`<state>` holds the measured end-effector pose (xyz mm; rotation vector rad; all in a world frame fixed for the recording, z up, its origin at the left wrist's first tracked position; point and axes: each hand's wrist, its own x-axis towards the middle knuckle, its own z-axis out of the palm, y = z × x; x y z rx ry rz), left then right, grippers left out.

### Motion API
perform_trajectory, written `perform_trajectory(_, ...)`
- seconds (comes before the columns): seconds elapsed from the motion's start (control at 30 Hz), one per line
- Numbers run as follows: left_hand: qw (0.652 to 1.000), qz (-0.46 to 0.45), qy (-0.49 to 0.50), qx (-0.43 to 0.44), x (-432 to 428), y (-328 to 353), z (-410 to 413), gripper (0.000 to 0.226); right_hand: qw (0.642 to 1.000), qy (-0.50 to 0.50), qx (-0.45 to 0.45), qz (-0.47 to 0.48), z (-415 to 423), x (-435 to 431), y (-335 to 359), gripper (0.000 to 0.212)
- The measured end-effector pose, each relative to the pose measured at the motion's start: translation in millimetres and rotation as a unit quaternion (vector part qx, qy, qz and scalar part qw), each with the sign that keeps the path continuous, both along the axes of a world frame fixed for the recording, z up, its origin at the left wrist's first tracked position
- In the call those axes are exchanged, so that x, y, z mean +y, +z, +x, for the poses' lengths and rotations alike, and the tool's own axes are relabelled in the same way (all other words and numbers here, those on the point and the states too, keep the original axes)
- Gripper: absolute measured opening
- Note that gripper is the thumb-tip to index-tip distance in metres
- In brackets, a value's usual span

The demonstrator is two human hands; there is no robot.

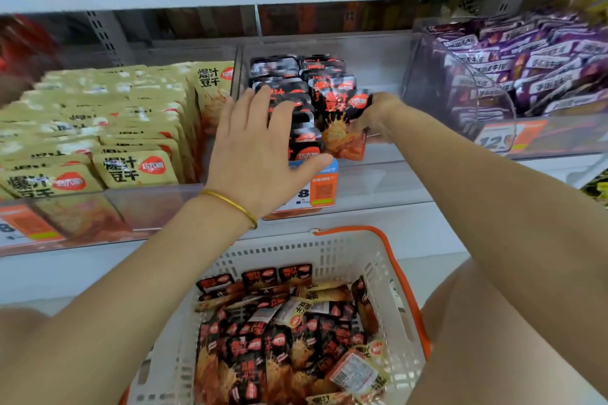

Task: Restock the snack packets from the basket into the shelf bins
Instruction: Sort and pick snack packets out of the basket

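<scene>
I am seeing the right hand (375,118) curling round a black snack packet (342,122), thumb and fingers pinching its right edge and holding it upright at the front of the right-hand row in the middle bin (378,181). The left hand (263,148) is lying flat and open, fingers straight, pressing against the left row of black packets (276,71) in the same bin, apparently bracing them. So I am judging the step as seating a packet in the bin, not fetching one. The basket (289,256) is sitting below the shelf edge, between the two forearms, with plenty of loose packets (279,339) in a jumble, so the restocking is looking far from done. Next I am expecting to need a clean release of the held packet, standing and facing forward, then a reach down into the basket. On either side, yellow packets (115,128) and purple packets (543,69) are filling the neighbouring bins.
</scene>
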<state>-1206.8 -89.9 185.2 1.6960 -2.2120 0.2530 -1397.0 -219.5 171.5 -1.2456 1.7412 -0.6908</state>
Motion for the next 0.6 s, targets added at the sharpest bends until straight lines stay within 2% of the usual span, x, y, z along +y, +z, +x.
perform_trajectory(0.07, 1.0, -0.002, -0.001, 0.002, -0.1, -1.3, -0.5, 0.097, 1.0, 0.004, 0.0, -0.019, 5.9, -4.1, -2.0, 0.027)
perform_trajectory(0.2, 1.0, -0.015, -0.005, 0.005, -1.8, -3.4, 0.2, 0.096, 0.991, 0.011, 0.115, -0.074, 15.2, -10.8, -3.1, 0.042)
perform_trajectory(0.27, 1.0, -0.017, -0.007, 0.004, -2.6, -4.7, 1.1, 0.097, 0.986, 0.003, 0.144, -0.08, 16.9, -12.2, -2.6, 0.034)
perform_trajectory(0.33, 1.0, -0.02, -0.009, 0.004, -2.7, -4.6, 1.6, 0.097, 0.984, -0.004, 0.161, -0.078, 16.3, -12.1, -2.5, 0.042)
perform_trajectory(0.43, 1.0, -0.021, -0.013, 0.013, -2.9, -4.4, 2.8, 0.097, 0.991, -0.008, 0.12, -0.063, 12.8, -10.3, -2.8, 0.038)
perform_trajectory(0.53, 0.999, -0.033, -0.028, 0.03, -0.4, -2.8, 3.7, 0.092, 0.991, -0.021, 0.12, -0.055, 10.6, -1.8, 2.6, 0.038)
perform_trajectory(0.6, 0.993, -0.076, -0.059, 0.062, 7.2, -2.0, 3.7, 0.081, 0.991, -0.048, 0.089, -0.093, 9.0, 10.1, 14.1, 0.037)
